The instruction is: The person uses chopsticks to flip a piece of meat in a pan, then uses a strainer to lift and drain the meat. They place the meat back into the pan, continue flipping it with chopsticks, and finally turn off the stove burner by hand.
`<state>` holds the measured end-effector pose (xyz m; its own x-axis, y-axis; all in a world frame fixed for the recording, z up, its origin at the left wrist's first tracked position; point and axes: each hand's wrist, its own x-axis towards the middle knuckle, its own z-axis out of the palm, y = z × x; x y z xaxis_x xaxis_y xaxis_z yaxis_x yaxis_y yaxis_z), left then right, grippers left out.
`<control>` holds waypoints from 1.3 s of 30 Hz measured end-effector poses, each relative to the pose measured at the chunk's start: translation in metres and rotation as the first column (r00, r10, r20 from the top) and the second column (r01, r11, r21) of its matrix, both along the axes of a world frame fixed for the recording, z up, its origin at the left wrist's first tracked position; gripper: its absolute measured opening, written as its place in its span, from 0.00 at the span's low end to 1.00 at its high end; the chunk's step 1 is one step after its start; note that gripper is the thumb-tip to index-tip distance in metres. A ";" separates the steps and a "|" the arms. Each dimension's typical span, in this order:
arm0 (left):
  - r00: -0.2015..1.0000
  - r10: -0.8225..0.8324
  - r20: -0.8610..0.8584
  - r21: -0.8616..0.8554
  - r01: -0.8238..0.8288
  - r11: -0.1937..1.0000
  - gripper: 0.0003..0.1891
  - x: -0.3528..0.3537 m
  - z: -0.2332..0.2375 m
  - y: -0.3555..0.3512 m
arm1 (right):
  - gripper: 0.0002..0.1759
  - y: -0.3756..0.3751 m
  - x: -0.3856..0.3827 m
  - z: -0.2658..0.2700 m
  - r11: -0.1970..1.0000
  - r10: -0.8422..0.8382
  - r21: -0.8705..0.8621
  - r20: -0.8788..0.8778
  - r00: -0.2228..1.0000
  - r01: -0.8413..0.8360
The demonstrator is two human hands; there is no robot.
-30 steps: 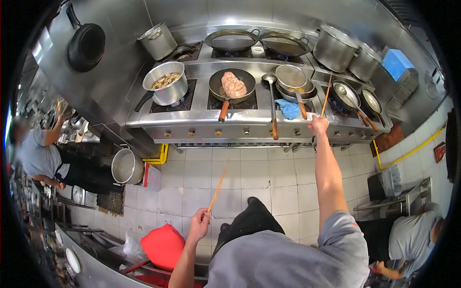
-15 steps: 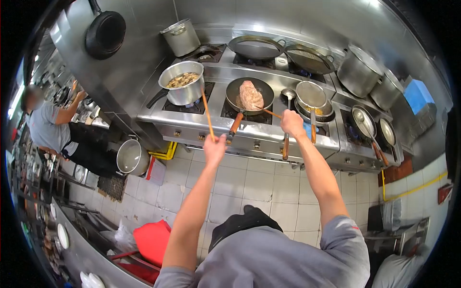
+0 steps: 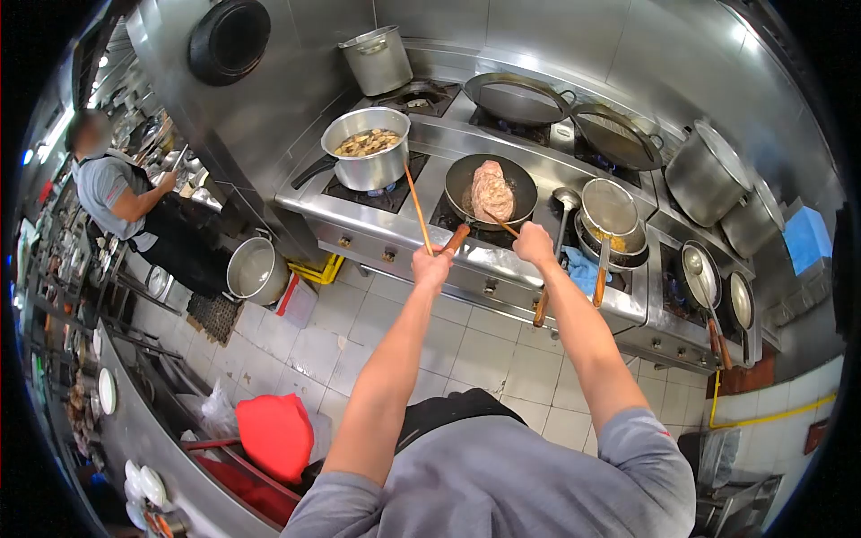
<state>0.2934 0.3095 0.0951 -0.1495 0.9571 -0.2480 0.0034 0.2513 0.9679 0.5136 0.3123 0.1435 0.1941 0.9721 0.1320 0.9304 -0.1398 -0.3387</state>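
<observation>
My left hand [image 3: 433, 267] is closed on a long wooden chopstick [image 3: 417, 208], which slants up past the pot, and on the end of the frying pan's wooden handle [image 3: 456, 238]. The dark frying pan [image 3: 458, 184] sits on a burner with a big pale pink piece of meat [image 3: 492, 192] in it. My right hand [image 3: 534, 244] grips another long chopstick [image 3: 508, 229], its tip at the lower edge of the meat. Left of the pan stands a metal pot [image 3: 369, 168] with brown pieces in liquid [image 3: 366, 143].
A ladle [image 3: 566, 199] and a strainer [image 3: 610, 206] over a pan lie to the right, with a blue cloth [image 3: 583, 267]. Two woks [image 3: 516, 97] and large stockpots [image 3: 704, 175] stand behind. Another person [image 3: 121, 197] works at the left. A red bin lid [image 3: 274, 438] is below left.
My left hand has come to the frying pan's handle, still with its chopstick. My right hand stays by the meat with its stick. The view has shifted, and the stove appears farther right.
</observation>
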 end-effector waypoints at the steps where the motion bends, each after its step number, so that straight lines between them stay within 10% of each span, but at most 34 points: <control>1: 1.000 -0.008 0.017 0.004 0.008 1.000 0.11 0.002 -0.003 0.000 | 0.11 0.006 0.012 -0.017 0.998 -0.064 0.009 -0.128 0.990 0.066; 3: 1.000 -0.011 0.026 0.016 0.010 1.000 0.11 0.007 0.001 -0.007 | 0.10 0.021 0.038 -0.072 1.000 -0.010 -0.003 -0.232 0.973 0.009; 5: 0.999 -0.006 0.037 0.041 0.005 0.999 0.12 0.008 0.007 -0.007 | 0.11 0.010 0.035 -0.092 0.995 -0.096 -0.086 -0.763 0.640 0.047; 8: 1.000 0.000 0.018 0.000 0.000 1.000 0.11 0.006 0.011 -0.013 | 0.16 -0.001 0.001 -0.086 0.970 -0.235 -0.201 -0.913 0.334 0.135; 13: 1.000 -0.005 -0.006 -0.075 0.004 0.997 0.11 0.006 0.019 -0.017 | 0.12 0.006 -0.007 -0.024 0.964 -0.118 0.190 -0.328 0.937 0.187; 19: 0.995 0.015 -0.098 0.006 -0.014 1.000 0.10 0.009 -0.008 -0.006 | 0.16 -0.022 0.031 0.059 0.961 -0.208 -0.157 0.141 0.968 0.230; 23: 0.996 -0.008 -0.087 0.025 0.010 1.000 0.08 0.001 0.014 -0.014 | 0.15 0.009 0.035 0.002 0.974 -0.207 -0.081 0.057 0.977 0.211; 27: 0.999 -0.048 0.015 -0.008 0.048 0.999 0.08 0.001 0.016 -0.014 | 0.15 0.007 0.061 -0.080 0.975 -0.149 0.075 -0.485 0.862 0.211; 39: 0.996 -0.068 0.049 -0.049 0.071 0.996 0.08 0.000 0.015 -0.013 | 0.13 -0.001 0.014 -0.067 0.958 -0.172 0.086 -0.590 0.789 0.273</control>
<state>0.2939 0.2963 0.1097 -0.0698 0.9507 -0.3020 -0.0231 0.3011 0.9533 0.5271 0.3111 0.0767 0.4908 0.8680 0.0746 0.5095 -0.2165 -0.8328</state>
